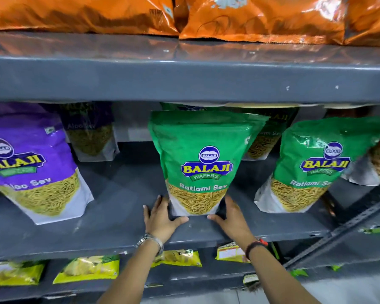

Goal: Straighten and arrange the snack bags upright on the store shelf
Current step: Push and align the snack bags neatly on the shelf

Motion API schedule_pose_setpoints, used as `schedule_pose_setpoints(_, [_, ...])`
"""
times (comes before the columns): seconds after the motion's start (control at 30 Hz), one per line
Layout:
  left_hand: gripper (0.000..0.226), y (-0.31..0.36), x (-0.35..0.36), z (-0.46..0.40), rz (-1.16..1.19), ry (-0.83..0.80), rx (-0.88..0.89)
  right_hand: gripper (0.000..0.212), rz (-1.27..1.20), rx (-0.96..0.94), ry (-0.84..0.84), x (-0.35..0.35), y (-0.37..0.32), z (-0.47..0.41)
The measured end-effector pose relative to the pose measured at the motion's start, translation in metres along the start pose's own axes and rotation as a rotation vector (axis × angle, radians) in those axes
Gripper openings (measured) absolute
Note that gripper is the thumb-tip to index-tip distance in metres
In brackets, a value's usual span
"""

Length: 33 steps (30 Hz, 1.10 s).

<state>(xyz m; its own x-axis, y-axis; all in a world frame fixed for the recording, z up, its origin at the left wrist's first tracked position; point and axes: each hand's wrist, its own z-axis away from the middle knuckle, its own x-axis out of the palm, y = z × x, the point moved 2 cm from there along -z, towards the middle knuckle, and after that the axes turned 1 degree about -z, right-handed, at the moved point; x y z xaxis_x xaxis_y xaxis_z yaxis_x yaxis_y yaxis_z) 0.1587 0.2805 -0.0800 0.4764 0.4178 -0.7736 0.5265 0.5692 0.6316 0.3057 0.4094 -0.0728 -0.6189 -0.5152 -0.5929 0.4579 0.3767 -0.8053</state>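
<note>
A green Ratlami Sev bag (203,159) stands upright at the middle of the grey shelf (119,222). My left hand (160,216) presses against its lower left corner and my right hand (230,218) against its lower right corner, so both cup the bag's base. A second green Ratlami Sev bag (314,167) leans to the right. A purple Aloo Sev bag (31,163) leans at the left. More bags of both kinds stand behind them in shadow.
Orange bags (261,16) fill the shelf above, whose front lip (184,82) hangs over the middle shelf. Yellow-green packets (88,269) lie on the shelf below. A diagonal metal brace (342,231) crosses at the lower right.
</note>
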Motion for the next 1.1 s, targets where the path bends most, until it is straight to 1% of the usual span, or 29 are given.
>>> schedule_pose_setpoints(0.07, [0.084, 0.001, 0.001, 0.004, -0.062, 0.026, 0.026, 0.064, 0.009, -0.007, -0.007, -0.001, 0.000, 0.004])
schedule_pose_setpoints(0.13, [0.080, -0.002, 0.001, 0.005, -0.054, 0.052, 0.043, 0.068, 0.013, -0.031, 0.018, 0.001, -0.001, 0.006])
schedule_pose_setpoints(0.2, [0.076, -0.004, 0.002, 0.005, -0.023, 0.065, 0.046, 0.067, 0.023, -0.043, 0.047, 0.002, 0.000, 0.006])
schedule_pose_setpoints(0.3, [0.080, -0.006, 0.004, 0.003, 0.002, 0.074, 0.040, 0.061, 0.042, -0.036, 0.060, 0.003, 0.002, 0.005])
schedule_pose_setpoints(0.37, [0.079, -0.008, 0.004, 0.002, 0.002, 0.088, 0.038, 0.059, 0.046, -0.041, 0.063, 0.004, 0.002, 0.004])
schedule_pose_setpoints(0.47, [0.073, -0.010, 0.006, 0.001, -0.010, 0.098, 0.034, 0.061, 0.067, -0.052, 0.064, 0.006, 0.002, 0.004])
schedule_pose_setpoints(0.53, [0.078, -0.009, 0.006, 0.002, -0.011, 0.091, 0.028, 0.066, 0.078, -0.054, 0.063, 0.006, 0.002, 0.004])
schedule_pose_setpoints(0.6, [0.079, -0.007, 0.005, 0.004, 0.001, 0.079, 0.036, 0.077, 0.053, -0.048, 0.065, 0.004, 0.002, 0.006])
schedule_pose_setpoints(0.67, [0.079, -0.007, 0.000, 0.009, 0.089, 0.097, 0.040, 0.085, -0.004, -0.038, 0.126, 0.001, -0.001, 0.015])
schedule_pose_setpoints(0.7, [0.079, -0.007, -0.003, 0.014, 0.142, 0.122, 0.038, 0.082, -0.028, -0.043, 0.199, -0.001, -0.005, 0.022])
schedule_pose_setpoints(0.73, [0.078, -0.008, -0.008, 0.020, 0.181, 0.161, 0.044, 0.073, -0.044, -0.060, 0.286, -0.003, -0.009, 0.030])
schedule_pose_setpoints(0.8, [0.069, -0.017, -0.022, 0.038, 0.222, 0.285, 0.033, 0.050, -0.032, -0.183, 0.421, -0.002, -0.024, 0.049])
schedule_pose_setpoints(0.83, [0.065, -0.022, -0.029, 0.044, 0.232, 0.345, 0.015, 0.040, -0.020, -0.251, 0.449, 0.001, -0.031, 0.055])
schedule_pose_setpoints(0.87, [0.062, -0.032, -0.039, 0.054, 0.235, 0.409, -0.021, 0.033, -0.019, -0.311, 0.432, 0.007, -0.041, 0.061])
schedule_pose_setpoints(0.93, [0.059, -0.058, -0.064, 0.070, 0.234, 0.521, -0.098, 0.028, -0.021, -0.388, 0.336, 0.027, -0.062, 0.067])
schedule_pose_setpoints(1.03, [0.061, -0.099, -0.107, 0.080, 0.265, 0.627, -0.192, 0.030, -0.031, -0.475, 0.170, 0.068, -0.094, 0.063])
schedule_pose_setpoints(1.1, [0.067, -0.125, -0.133, 0.080, 0.291, 0.664, -0.252, 0.033, -0.019, -0.480, 0.066, 0.100, -0.113, 0.054])
